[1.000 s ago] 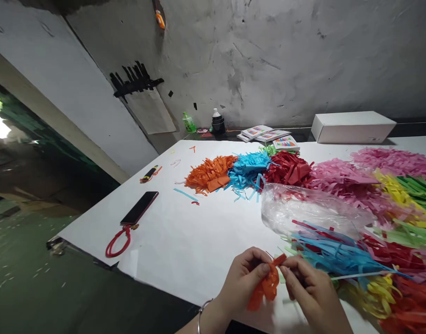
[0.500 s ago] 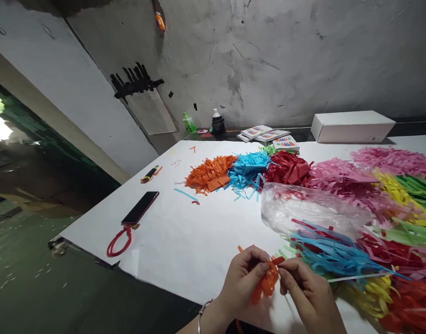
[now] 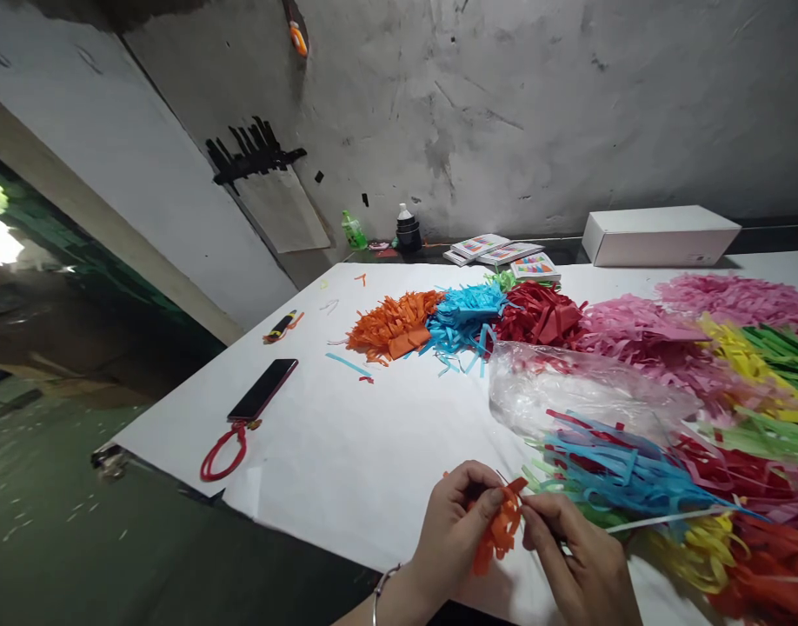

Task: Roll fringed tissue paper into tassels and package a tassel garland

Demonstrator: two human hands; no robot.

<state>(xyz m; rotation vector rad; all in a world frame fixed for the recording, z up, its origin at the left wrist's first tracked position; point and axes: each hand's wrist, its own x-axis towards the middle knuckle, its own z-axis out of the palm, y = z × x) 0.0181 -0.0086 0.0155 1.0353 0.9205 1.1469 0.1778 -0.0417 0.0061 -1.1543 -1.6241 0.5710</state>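
Note:
Near the table's front edge, my left hand (image 3: 456,526) pinches a bunch of orange paper fringe (image 3: 502,532), its strips hanging below the fingers. My right hand (image 3: 578,543) is closed at the bunch's right side, thumb and forefinger together by a thin dark strand that runs along the top. What exactly the right fingertips grip is too small to make out. Right of the hands lie long blue paper strips (image 3: 634,474), yellow strips (image 3: 695,552) and red strips (image 3: 770,565).
Behind the hands is a clear plastic bag (image 3: 568,391). Fringe piles in orange (image 3: 399,323), blue (image 3: 468,315), dark red (image 3: 542,317) and pink (image 3: 647,339) line the white table (image 3: 347,452). A phone (image 3: 263,389), a cutter (image 3: 282,325) and a white box (image 3: 660,236) also lie there.
The orange strips under my left fingers have shifted and spread a little. My right hand has moved slightly down and left; the other things on the table stay put.

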